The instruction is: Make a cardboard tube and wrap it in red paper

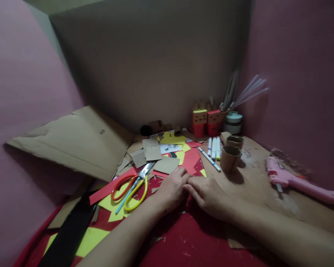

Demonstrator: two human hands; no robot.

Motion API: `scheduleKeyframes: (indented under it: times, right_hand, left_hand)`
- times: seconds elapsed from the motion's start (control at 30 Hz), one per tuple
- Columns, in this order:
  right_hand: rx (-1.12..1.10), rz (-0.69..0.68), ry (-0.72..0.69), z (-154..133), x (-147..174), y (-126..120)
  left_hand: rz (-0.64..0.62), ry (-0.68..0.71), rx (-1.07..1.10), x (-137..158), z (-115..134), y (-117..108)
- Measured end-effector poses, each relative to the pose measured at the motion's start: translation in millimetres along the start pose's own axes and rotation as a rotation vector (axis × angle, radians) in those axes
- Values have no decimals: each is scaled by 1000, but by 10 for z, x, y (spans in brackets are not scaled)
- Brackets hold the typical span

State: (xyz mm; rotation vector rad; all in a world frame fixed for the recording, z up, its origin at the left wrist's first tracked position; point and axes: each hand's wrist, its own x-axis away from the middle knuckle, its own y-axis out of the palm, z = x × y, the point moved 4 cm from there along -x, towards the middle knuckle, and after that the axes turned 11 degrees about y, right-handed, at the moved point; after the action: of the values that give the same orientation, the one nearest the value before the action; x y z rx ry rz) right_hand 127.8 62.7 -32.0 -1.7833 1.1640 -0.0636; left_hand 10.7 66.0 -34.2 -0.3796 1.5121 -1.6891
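Note:
My left hand [174,187] and my right hand [207,191] meet low over the red cloth [180,241]. Both are closed, with curled fingers touching each other at the knuckles and tips. The undersides are hidden, so I cannot see whether anything small lies inside. Left of my left hand are scissors [133,187] with one red-orange and one yellow handle, on yellow and red paper scraps. Cut cardboard pieces [166,165] lie just beyond my fingers. Two short brown cardboard tubes [229,158] stand ahead of my right hand, beside several capped markers [213,148].
A pink glue gun [297,181] lies at the right. Two red cups with cardboard faces [206,120] stand at the back, near glue sticks [250,91] and a lidded jar [233,122]. A big cardboard sheet [78,141] leans at the left, above a black strip [69,231].

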Motion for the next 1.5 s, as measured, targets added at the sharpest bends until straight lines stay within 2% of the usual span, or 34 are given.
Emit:
scheduleKeyframes:
  times: [0.27, 0.63, 0.7, 0.87, 0.93, 1.03, 1.1, 1.33, 1.5]
  right_hand:
    - [-177, -134, 92, -23, -39, -35]
    - [-352, -155, 151, 43, -53, -36]
    - [-483, -159, 205, 50, -77, -52]
    - [-1091, -274, 569, 160, -123, -52]
    - [-1234, -278, 600, 201, -146, -67]
    - [-1354, -280, 637, 265, -162, -65]
    - [-1390, -279, 663, 297, -159, -48]
    - [-1338, -223, 602, 336, -157, -9]
    - [-1304, -220, 594, 357, -164, 2]
  left_hand:
    - [55, -24, 49, 9, -39, 20]
    - [121, -86, 128, 29, -80, 16]
    - [143, -85, 162, 17, -73, -12]
    - [310, -198, 243, -7, -20, -241]
    - [353, -255, 328, -12, 11, -318]
    - [378, -376, 617, -6, 33, -337]
    - [389, -456, 773, 6, 40, -317]
    - [345, -569, 947, 33, 91, -280]
    - [350, -505, 973, 8, 109, -307]
